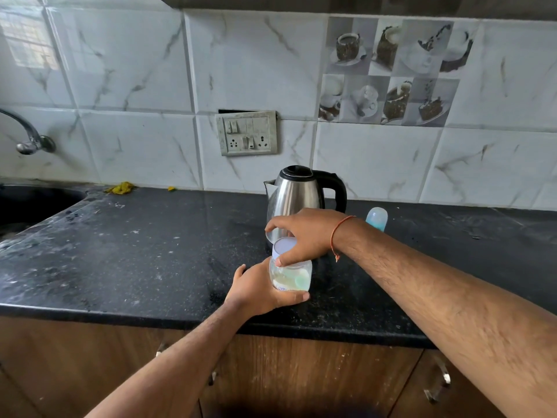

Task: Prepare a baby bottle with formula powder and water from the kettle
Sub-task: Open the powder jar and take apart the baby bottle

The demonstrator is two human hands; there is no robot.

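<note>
A clear plastic formula jar (291,277) with pale powder and a white lid (283,246) is held just above the black counter's front part. My left hand (256,289) wraps the jar's body from the left and below. My right hand (304,233) grips the lid from above, thumb on its front edge. Right behind the hands stands a steel kettle (297,196) with a black lid and handle, spout pointing left. The baby bottle (376,217), pale blue and translucent, stands to the kettle's right, partly hidden by my right forearm.
The black stone counter (150,251) is dusty with white smears. A dark sink (27,203) and a wall tap (28,137) are at the far left. A socket panel (246,133) sits on the tiled wall. Yellow scraps (120,188) lie by the wall. Wooden cupboard doors (301,378) are below.
</note>
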